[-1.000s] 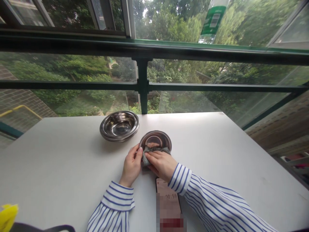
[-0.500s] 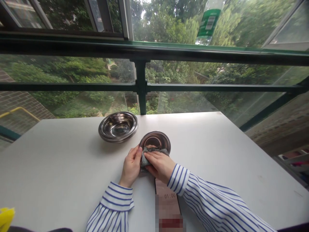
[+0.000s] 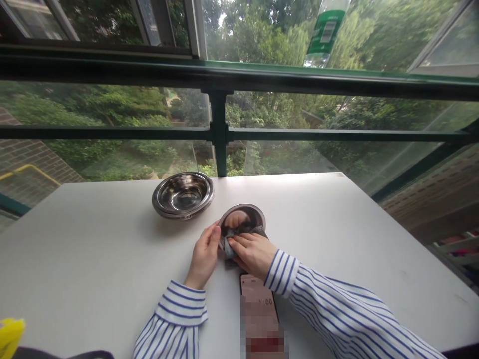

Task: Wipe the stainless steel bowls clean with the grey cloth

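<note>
A small shiny metal bowl (image 3: 258, 215) is tilted toward me above the white table. My left hand (image 3: 204, 254) grips its left rim, thumb on the near side and fingers behind. In my right hand (image 3: 254, 253) is a grey cloth (image 3: 230, 249), pressed into the near side of the bowl's inside. The fingers lie bent over the cloth and are mirrored in the metal. Part of the cloth hangs below the bowl's near rim. Farther back on the left stands a stack of wider metal bowls (image 3: 183, 195).
A phone (image 3: 258, 314) showing a timer lies on the white table (image 3: 93, 269) just below my right hand. A green railing (image 3: 149, 70) and glass run behind the table's far edge. A green-labelled bottle (image 3: 325, 35) stands beyond. Something yellow (image 3: 11, 336) shows at lower left.
My right hand and the cloth have shifted slightly to the right inside the bowl. The bowl has tilted a little more and moved slightly right. My left hand keeps its hold.
</note>
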Tool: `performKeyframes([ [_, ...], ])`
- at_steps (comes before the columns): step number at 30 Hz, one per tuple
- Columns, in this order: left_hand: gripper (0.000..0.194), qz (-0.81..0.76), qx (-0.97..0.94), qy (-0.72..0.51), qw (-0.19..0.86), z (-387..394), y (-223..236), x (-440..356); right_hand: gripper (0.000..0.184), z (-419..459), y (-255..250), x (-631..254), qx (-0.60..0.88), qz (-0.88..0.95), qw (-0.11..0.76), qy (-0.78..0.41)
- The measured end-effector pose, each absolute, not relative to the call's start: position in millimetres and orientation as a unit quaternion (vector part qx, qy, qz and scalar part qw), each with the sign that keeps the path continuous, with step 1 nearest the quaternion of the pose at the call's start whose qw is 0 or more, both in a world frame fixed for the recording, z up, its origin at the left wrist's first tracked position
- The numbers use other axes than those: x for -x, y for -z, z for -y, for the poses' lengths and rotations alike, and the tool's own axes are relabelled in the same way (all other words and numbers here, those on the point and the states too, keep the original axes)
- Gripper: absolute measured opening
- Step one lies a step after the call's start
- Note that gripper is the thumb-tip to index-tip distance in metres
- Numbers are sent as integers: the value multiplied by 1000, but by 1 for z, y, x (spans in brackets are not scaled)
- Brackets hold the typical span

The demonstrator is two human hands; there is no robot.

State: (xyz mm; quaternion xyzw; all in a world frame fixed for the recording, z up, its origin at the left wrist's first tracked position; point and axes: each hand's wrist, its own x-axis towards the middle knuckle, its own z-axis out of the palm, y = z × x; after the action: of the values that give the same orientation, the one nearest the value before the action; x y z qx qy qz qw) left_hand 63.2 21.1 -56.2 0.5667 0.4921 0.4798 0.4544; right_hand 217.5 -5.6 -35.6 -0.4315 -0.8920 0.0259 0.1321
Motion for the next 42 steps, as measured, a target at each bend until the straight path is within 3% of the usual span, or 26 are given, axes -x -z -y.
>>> performKeyframes([
  [3, 40, -482, -567, -475, 470, -19, 57, -64, 37, 4, 41, -203, 462, 869, 173, -35],
  [6, 32, -501, -596, -467, 420, -19, 56, -61, 40, 5, 42, -198, 462, 869, 173, -35],
  [12, 25, -512, -627, -458, 367, -21, 50, -56, 32, 6, 30, -225, 405, 911, 76, 4],
  [16, 25, -503, -640, -450, 367, -20, 47, -58, 28, 7, 24, -239, 405, 912, 59, 24],
  [25, 27, -509, -641, -443, 366, -19, 49, -59, 42, 11, 46, -212, 423, 886, 186, -42],
  [33, 29, -506, -634, -437, 389, -19, 48, -61, 37, 13, 30, -245, 399, 915, 58, -5],
  [42, 33, -514, -576, -430, 468, -17, 46, -64, 32, 14, 26, -221, 415, 885, 159, -139],
])
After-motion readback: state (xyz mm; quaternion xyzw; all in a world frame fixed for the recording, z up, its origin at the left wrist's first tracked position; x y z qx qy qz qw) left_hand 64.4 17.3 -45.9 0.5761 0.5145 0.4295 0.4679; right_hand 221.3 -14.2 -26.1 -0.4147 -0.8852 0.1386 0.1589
